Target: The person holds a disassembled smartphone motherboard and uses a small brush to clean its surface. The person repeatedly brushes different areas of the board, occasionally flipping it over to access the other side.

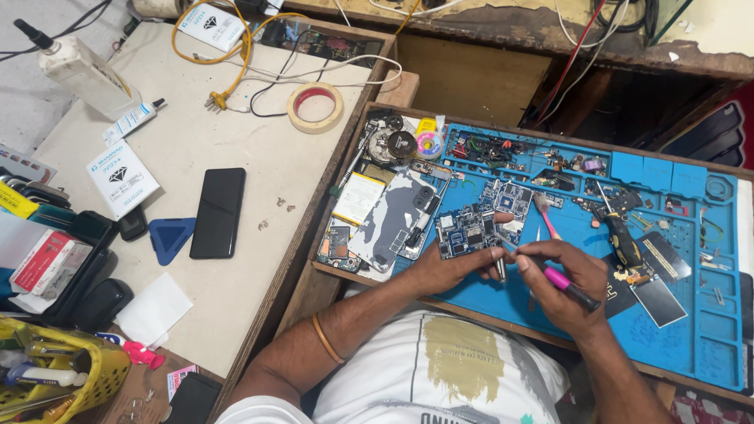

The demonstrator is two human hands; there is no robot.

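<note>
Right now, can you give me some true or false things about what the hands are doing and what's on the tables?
1. The left hand holds a small circuit board. True.
2. The right hand holds a yellow hammer. False: it holds a thin tool with a pink and black handle.
3. The work happens over a blue mat with little compartments. True.
4. The roll of tape lies on the blue mat. False: it lies on the pale table to the left, near the yellow cable.
5. A black phone lies flat beside a blue triangular pick. True.
6. The phone's screen is lit. False: it is dark.
</note>
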